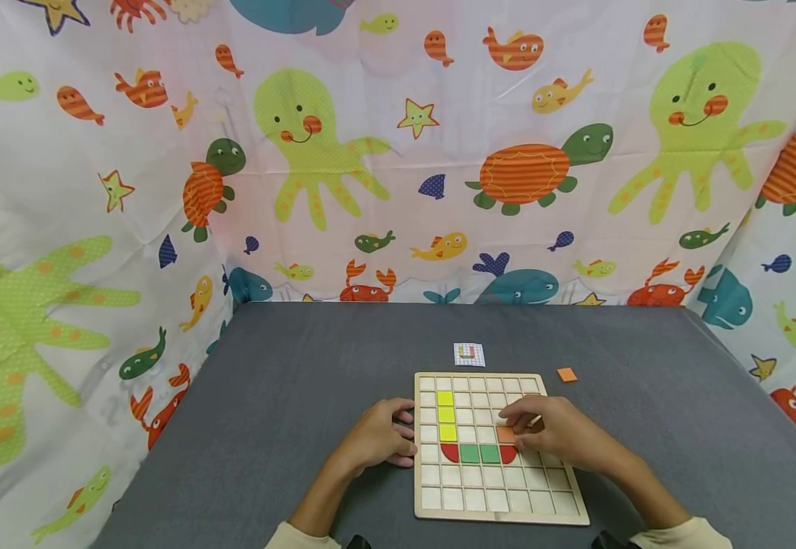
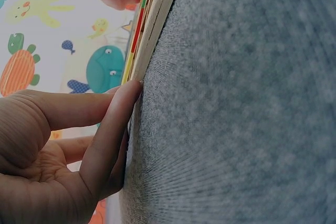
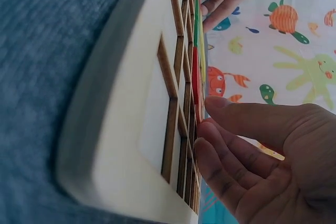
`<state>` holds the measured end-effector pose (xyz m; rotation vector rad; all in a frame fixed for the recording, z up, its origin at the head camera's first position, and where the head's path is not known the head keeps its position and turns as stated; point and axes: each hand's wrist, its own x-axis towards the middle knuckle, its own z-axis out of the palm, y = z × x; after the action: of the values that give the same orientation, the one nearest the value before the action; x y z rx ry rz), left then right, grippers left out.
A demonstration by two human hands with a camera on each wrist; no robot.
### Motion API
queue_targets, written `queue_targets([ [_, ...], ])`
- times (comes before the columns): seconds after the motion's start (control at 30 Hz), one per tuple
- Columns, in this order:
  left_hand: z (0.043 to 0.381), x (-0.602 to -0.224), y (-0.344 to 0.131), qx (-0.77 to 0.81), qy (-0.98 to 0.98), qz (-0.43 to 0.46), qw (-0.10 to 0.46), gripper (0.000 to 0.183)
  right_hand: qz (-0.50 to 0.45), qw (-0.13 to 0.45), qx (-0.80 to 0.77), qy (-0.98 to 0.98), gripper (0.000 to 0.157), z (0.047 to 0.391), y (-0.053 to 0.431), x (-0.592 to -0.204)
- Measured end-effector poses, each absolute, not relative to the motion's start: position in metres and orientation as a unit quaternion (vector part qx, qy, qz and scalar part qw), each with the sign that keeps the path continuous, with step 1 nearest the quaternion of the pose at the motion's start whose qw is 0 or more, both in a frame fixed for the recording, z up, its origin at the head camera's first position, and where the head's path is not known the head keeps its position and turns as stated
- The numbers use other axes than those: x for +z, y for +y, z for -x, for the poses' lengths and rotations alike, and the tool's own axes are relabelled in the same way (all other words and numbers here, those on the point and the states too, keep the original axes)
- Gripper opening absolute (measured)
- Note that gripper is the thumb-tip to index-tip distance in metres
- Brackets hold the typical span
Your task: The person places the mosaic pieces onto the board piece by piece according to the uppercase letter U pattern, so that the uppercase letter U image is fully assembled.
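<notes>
A wooden grid board (image 1: 501,519) lies on the table, with yellow square tiles (image 1: 446,415) in a column, green square tiles (image 1: 479,454) below and red rounded tiles (image 1: 450,453) at either end of the green ones. Above the right-hand red tile, an orange square tile (image 1: 505,435) sits at its cell, with the thumb and index finger of my right hand (image 1: 563,432) pinching about it. In the right wrist view the fingertips (image 3: 215,103) meet the board surface. My left hand (image 1: 379,435) rests loosely bent against the board's left edge, touching its side (image 2: 149,40).
A small printed pattern card (image 1: 469,354) lies just behind the board. Another orange square tile (image 1: 566,374) lies on the grey tablecloth (image 1: 302,366) beyond the board's far right corner. A curtain with sea animals (image 1: 439,152) hangs around the back and sides.
</notes>
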<state>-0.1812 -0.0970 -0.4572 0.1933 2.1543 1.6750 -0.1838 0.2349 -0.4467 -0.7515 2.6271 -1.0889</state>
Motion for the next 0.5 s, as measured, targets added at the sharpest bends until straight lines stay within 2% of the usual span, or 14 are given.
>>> queue_targets([
  [0.5, 0.182, -0.457, -0.097, 0.596, 0.774, -0.064, 0.205, 0.073, 0.213, 0.072, -0.359, 0.906, 0.042, 0.186, 0.253, -0.448],
])
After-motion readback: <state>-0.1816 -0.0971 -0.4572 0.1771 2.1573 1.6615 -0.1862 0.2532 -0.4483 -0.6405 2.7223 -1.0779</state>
